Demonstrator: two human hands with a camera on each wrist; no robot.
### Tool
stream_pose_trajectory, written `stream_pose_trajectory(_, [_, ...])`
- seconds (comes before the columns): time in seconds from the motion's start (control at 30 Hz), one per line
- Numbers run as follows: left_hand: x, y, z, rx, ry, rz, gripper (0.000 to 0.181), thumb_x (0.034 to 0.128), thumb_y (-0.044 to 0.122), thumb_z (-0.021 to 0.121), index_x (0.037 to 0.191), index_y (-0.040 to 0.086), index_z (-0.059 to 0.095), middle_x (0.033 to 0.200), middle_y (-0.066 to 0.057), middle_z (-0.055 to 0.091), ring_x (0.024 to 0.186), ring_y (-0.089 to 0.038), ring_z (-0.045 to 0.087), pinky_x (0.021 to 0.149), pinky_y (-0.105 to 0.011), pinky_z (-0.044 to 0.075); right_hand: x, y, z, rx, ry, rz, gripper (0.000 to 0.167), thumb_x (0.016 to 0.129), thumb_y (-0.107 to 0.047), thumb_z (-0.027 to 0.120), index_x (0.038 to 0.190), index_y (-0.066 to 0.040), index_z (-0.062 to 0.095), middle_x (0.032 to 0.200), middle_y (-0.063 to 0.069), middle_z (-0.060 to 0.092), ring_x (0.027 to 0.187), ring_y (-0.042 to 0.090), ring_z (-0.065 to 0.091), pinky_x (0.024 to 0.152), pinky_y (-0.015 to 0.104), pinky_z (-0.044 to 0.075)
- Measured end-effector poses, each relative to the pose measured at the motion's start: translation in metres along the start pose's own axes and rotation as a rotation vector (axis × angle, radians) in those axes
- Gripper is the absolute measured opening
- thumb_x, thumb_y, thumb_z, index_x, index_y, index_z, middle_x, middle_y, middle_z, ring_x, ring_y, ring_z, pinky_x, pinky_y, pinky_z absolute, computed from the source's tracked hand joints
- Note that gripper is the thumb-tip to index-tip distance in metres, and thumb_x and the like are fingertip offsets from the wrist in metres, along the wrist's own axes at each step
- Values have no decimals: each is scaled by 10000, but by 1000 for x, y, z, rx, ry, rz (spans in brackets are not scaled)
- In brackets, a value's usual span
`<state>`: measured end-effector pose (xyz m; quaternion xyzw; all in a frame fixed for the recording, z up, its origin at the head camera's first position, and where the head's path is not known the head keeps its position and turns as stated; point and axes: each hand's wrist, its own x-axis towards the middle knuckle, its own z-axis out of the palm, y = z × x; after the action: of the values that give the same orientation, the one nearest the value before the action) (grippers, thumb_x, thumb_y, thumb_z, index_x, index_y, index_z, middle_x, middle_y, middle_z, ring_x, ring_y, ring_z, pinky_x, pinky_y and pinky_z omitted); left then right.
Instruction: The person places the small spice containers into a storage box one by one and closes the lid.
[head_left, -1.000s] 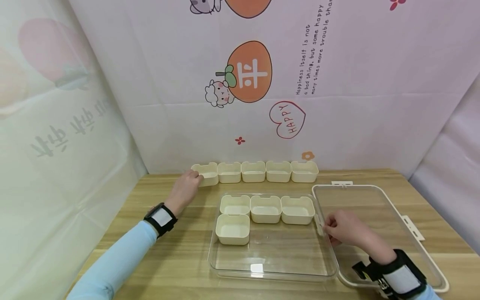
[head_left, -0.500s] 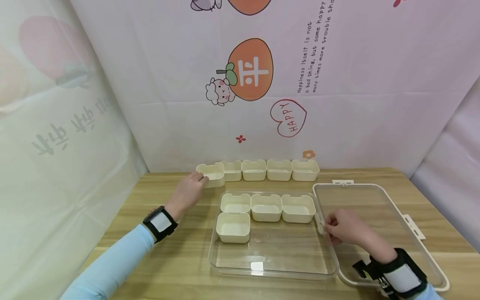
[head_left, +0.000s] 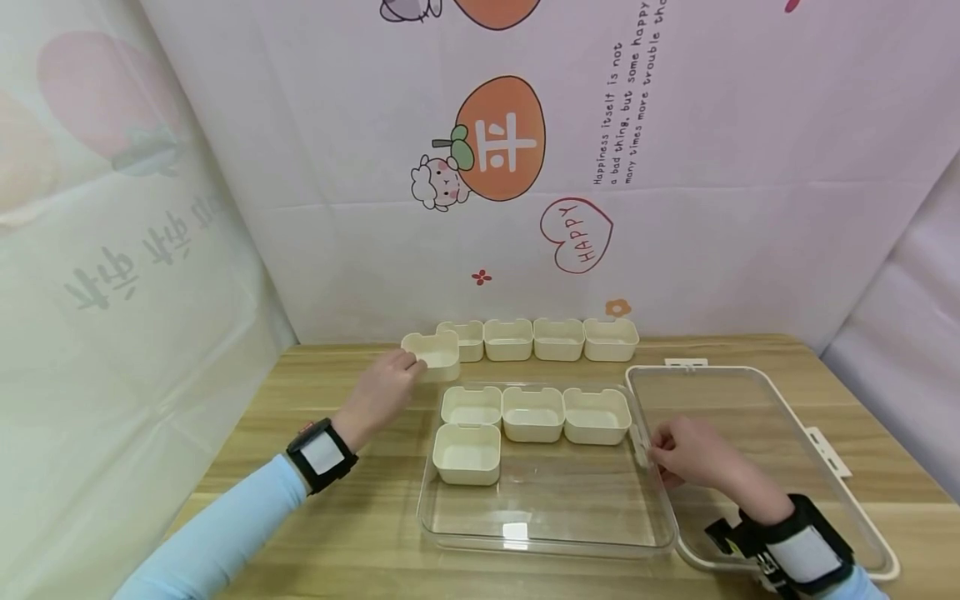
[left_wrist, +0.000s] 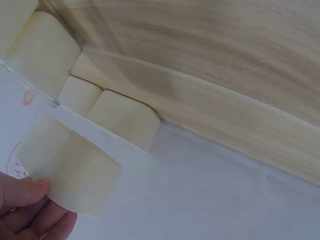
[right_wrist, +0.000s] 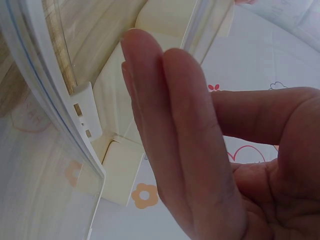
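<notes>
In the head view my left hand (head_left: 378, 392) pinches the rim of a small cream plastic bin (head_left: 441, 360), held just in front of the back row. The left wrist view shows the thumb on the outer wall of this bin (left_wrist: 75, 167). A clear shallow tray (head_left: 570, 508) stands in the middle, with three cream bins (head_left: 532, 417) along its far side and another bin (head_left: 467, 457) at its left. My right hand (head_left: 697, 454) grips the tray's right edge beside a white latch; in the right wrist view the fingers (right_wrist: 180, 135) are nearly straight and hide the contact.
Several more cream bins (head_left: 558, 342) line the back of the wooden table (head_left: 337, 517) by the printed cloth (head_left: 360, 250). A clear lid (head_left: 750, 400) with a white rim and latches lies right of the tray, under my right forearm.
My left hand has drawn the leftmost bin out of the back row, rightward and toward me, so it now partly covers the adjoining bin. The right hand stays in place at the tray.
</notes>
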<state>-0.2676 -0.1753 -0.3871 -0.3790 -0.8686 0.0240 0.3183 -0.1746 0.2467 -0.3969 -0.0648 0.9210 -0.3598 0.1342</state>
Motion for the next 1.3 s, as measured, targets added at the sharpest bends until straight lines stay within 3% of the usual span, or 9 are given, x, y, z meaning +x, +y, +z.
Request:
stream_pose_trajectory(0.33, [6, 17, -11, -23, -29, 0, 285, 727, -159, 633, 941, 15, 703, 873, -83, 684, 810, -184, 619, 754, -261, 522, 0, -1, 0, 15, -3, -4, 91, 866, -10, 565, 806, 55, 585, 745, 96, 631, 611, 194, 665, 535, 280, 553])
stream_pose_trajectory(0.6, [7, 28, -17, -28, -34, 17, 272, 724, -131, 666, 941, 30, 701, 875, -70, 684, 815, -170, 610, 757, -249, 517, -1, -2, -1, 9, -4, -6, 91, 865, -9, 563, 805, 54, 590, 743, 95, 635, 606, 187, 664, 535, 279, 553])
stream_pose_trajectory(0.97, [9, 41, -22, -60, 35, 51, 270, 703, -127, 620, 903, 29, 711, 810, -63, 672, 748, -163, 607, 680, -247, 515, -1, -2, -1, 10, -3, 0, 92, 868, -14, 565, 804, 48, 587, 742, 92, 629, 614, 192, 666, 537, 285, 554])
stream_pose_trajectory(1.3, [10, 52, -29, -76, 32, 87, 310, 679, -140, 630, 925, 30, 709, 821, -60, 673, 754, -167, 612, 695, -241, 512, -1, -1, -1, 19, -6, -1, 91, 870, -11, 564, 809, 52, 590, 748, 94, 631, 618, 195, 665, 540, 286, 556])
